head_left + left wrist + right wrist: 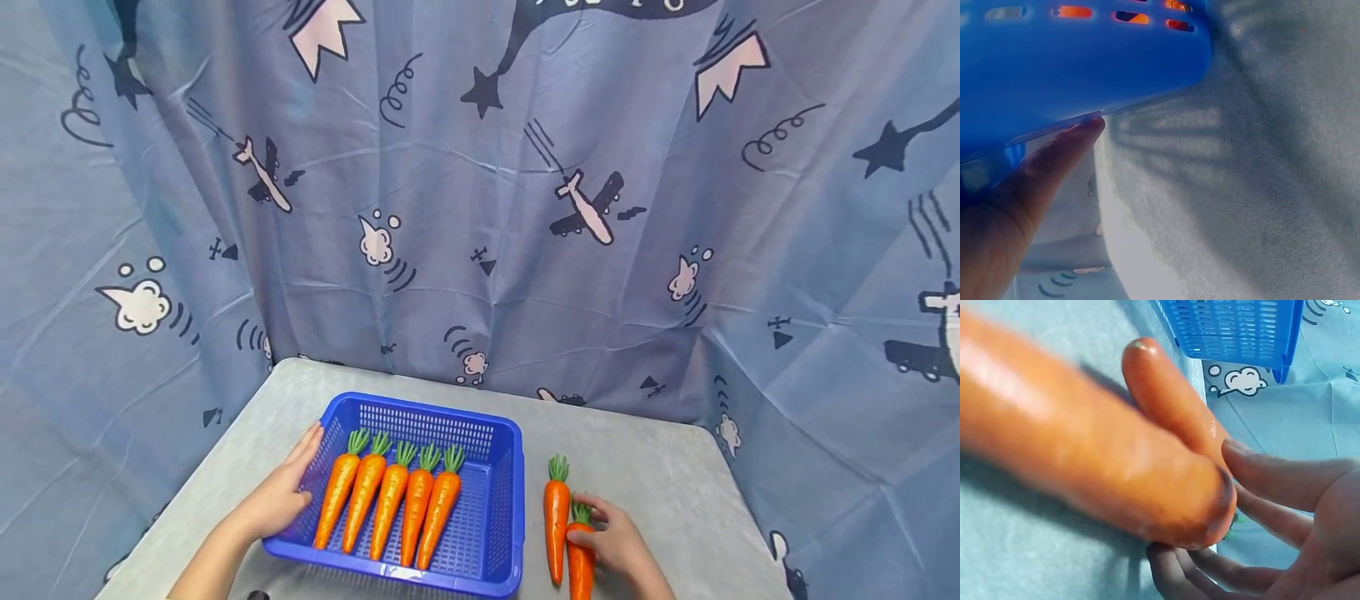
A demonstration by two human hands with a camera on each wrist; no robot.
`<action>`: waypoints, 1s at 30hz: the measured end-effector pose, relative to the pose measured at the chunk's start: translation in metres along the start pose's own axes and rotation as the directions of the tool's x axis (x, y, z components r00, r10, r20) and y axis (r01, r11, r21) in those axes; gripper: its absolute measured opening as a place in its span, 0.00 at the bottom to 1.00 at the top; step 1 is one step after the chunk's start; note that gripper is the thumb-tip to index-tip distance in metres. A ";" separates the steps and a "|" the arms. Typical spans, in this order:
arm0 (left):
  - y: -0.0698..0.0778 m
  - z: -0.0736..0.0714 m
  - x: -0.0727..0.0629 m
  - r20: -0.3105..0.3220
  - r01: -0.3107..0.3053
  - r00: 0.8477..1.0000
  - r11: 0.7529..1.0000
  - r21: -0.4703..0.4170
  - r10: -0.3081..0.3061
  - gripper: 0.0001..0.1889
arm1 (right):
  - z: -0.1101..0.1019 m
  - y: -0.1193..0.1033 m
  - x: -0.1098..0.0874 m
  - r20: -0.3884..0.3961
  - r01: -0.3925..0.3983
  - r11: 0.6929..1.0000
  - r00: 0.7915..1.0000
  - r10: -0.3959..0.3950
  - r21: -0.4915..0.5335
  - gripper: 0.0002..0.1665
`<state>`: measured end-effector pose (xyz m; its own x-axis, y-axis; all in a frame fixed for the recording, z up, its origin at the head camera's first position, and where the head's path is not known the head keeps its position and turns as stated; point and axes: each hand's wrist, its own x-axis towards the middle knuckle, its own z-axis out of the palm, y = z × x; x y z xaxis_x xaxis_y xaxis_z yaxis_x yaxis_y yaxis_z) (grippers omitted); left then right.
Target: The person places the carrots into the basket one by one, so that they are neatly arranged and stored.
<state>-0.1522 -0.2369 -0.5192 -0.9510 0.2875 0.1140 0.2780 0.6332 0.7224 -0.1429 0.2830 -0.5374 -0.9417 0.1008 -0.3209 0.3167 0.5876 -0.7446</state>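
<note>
A blue plastic basket (518, 517) holds several orange carrots (390, 504) laid side by side, green tops toward the back. My left hand (281, 496) rests along its left side with fingers extended; in the left wrist view the thumb (1054, 159) touches the basket's lower edge. Right of the basket, my right hand (618, 542) pinches a carrot (581, 562) near its leafy end, thumb on one side and fingers on the other. Beside it another carrot (556, 517) lies on the table. In the right wrist view the held carrot (1104, 462) appears large, its green top mostly hidden.
The grey-white table (667, 483) has rounded back corners. A blue curtain (450, 250) printed with airplanes and clouds hangs behind it and along both sides. A small black object (258, 595) shows at the bottom edge, near the left forearm.
</note>
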 end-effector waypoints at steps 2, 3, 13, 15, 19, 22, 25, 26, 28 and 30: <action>-0.002 0.002 -0.001 0.000 -0.005 1.000 1.000 -0.005 0.005 0.49 | 0.001 0.001 0.000 0.013 -0.030 1.000 0.999 0.031 -0.002 0.36; -0.003 0.003 -0.003 0.003 -0.004 1.000 1.000 -0.006 0.004 0.49 | 0.002 0.002 0.000 0.024 -0.050 0.999 0.998 0.050 -0.004 0.36; -0.003 0.004 -0.002 -0.017 -0.029 0.999 0.999 -0.016 0.028 0.49 | 0.006 0.005 -0.002 0.042 -0.098 0.995 0.994 0.098 0.009 0.36; -0.002 0.002 -0.001 -0.016 -0.025 1.000 1.000 -0.014 0.025 0.49 | 0.006 0.004 -0.002 0.027 -0.100 0.995 0.995 0.100 -0.008 0.34; 0.000 0.000 0.000 -0.010 -0.015 1.000 1.000 -0.006 0.015 0.49 | 0.005 0.000 -0.002 0.012 -0.136 0.990 0.991 0.137 -0.037 0.29; 0.000 0.000 0.001 -0.009 -0.017 1.000 1.000 -0.002 0.017 0.49 | 0.004 -0.002 -0.003 -0.001 -0.144 0.989 0.990 0.144 -0.033 0.25; 0.000 0.000 0.001 -0.011 -0.023 1.000 1.000 -0.002 0.023 0.49 | 0.001 -0.004 -0.005 -0.027 -0.109 0.994 0.994 0.108 -0.017 0.24; 0.000 0.000 0.001 -0.013 -0.025 1.000 1.000 -0.002 0.025 0.49 | 0.000 -0.004 -0.005 -0.036 -0.099 0.995 0.995 0.098 -0.012 0.24; 0.000 0.000 0.001 -0.015 -0.026 1.000 1.000 -0.004 0.026 0.49 | -0.002 -0.004 -0.006 -0.058 -0.072 0.997 0.996 0.071 -0.004 0.24; -0.001 0.001 0.001 -0.016 -0.027 1.000 1.000 -0.004 0.027 0.49 | -0.005 -0.004 -0.006 -0.079 -0.063 0.998 0.995 0.065 0.018 0.24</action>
<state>-0.1531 -0.2368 -0.5203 -0.9453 0.2926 0.1443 0.3028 0.6224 0.7218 -0.1393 0.2845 -0.5299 -0.9253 0.2015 -0.3212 0.3776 0.5657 -0.7331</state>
